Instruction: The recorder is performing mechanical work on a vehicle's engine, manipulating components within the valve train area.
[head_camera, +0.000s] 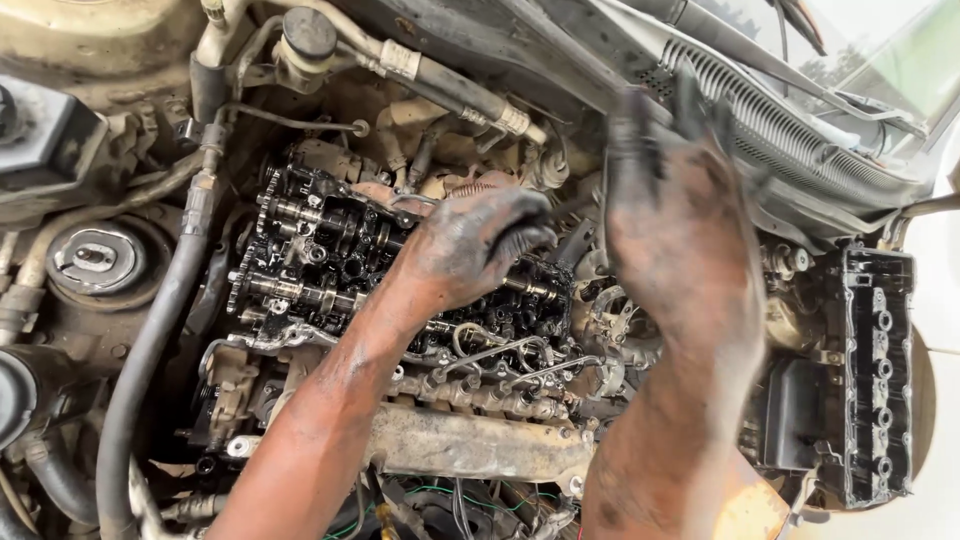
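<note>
The bare engine top (330, 260), sitting mid-bay with its toothed shafts showing, looks heavy, rigid and oil-slick, best gripped at its solid edges, while the left hand (470, 245) rests curled on it, holding nothing, and the right hand (680, 220) hovers spread above.

There is only one view, from the camera on the person's head. It looks steeply down into an open engine bay, from the front of the car toward the windscreen (880, 60), which is at the top right. The open cylinder head (330, 250) with its camshafts lies near the middle, quite close to the lens. Both forearms enter from the bottom edge, so the camera is just above and behind them.
</note>
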